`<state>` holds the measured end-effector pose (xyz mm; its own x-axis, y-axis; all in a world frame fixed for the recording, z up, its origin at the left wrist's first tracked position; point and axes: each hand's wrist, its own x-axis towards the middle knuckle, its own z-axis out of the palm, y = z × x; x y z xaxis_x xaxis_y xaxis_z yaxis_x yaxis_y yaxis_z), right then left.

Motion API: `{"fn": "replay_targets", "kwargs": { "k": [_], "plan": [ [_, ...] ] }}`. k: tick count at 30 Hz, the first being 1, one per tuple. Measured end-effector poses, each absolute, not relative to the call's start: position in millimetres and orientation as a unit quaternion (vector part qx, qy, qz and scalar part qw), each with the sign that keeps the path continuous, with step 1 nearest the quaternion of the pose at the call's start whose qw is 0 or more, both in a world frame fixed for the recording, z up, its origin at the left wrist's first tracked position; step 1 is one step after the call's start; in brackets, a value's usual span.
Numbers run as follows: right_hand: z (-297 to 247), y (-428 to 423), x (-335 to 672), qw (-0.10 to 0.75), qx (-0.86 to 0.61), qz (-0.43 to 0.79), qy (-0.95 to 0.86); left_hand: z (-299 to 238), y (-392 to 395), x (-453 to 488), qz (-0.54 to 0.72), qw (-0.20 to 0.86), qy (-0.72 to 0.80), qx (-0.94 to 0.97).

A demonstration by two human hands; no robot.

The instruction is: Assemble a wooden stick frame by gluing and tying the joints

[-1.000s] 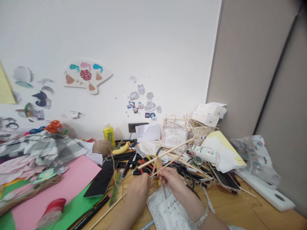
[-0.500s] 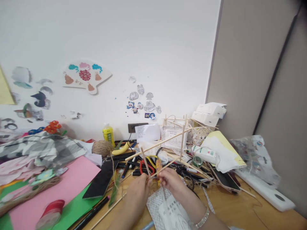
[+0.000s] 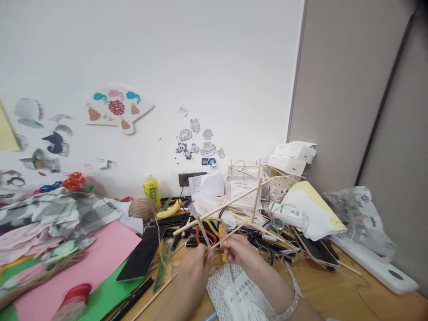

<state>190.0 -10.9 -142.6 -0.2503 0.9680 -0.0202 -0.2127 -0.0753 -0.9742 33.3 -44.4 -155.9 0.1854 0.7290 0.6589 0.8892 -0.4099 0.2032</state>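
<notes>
A square frame of thin wooden sticks (image 3: pixel 222 207) stands tilted above the table between me and the clutter. My left hand (image 3: pixel 194 269) is closed round its near lower corner, where two sticks meet. Close beside it, my right hand (image 3: pixel 241 252) pinches the lower stick near the same corner. Fingertips hide the joint itself, so any string there cannot be made out. Below my right wrist lies a patterned sheet (image 3: pixel 236 292) with writing and a line drawing. Red-handled pliers (image 3: pixel 206 235) rest just behind the frame.
Pens and loose sticks crowd the middle. Left are a twine ball (image 3: pixel 143 208), a toy banana (image 3: pixel 169 209), a black phone-like slab (image 3: pixel 141 256), pink paper (image 3: pixel 83 272) and a red spool (image 3: pixel 72 301). A glue bottle (image 3: pixel 286 214) and green tape (image 3: pixel 277 224) lie right.
The stick frame has tilted slightly in my hands, its upright sticks leaning a little further. Both hands keep their grip at the corner. The view has shifted slightly.
</notes>
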Motion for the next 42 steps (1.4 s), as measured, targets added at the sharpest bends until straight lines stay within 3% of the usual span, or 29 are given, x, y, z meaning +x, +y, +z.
{"fn": "replay_targets", "kwargs": {
  "k": [21,34,42],
  "plan": [
    [-146.9,-13.9,180.0,0.529,-0.436,0.501,-0.528,-165.3,-39.1,32.1,-0.356,0.197,-0.507,-0.76],
    [-149.2,-20.7,177.6,0.564,-0.465,0.258,-0.632,-161.0,-44.1,35.1,-0.371,0.178,-0.498,-0.763],
    [-141.0,-29.1,184.2,0.547,-0.39,0.146,-0.727,-155.9,-49.6,37.7,-0.403,0.112,-0.512,-0.75]
  ]
}}
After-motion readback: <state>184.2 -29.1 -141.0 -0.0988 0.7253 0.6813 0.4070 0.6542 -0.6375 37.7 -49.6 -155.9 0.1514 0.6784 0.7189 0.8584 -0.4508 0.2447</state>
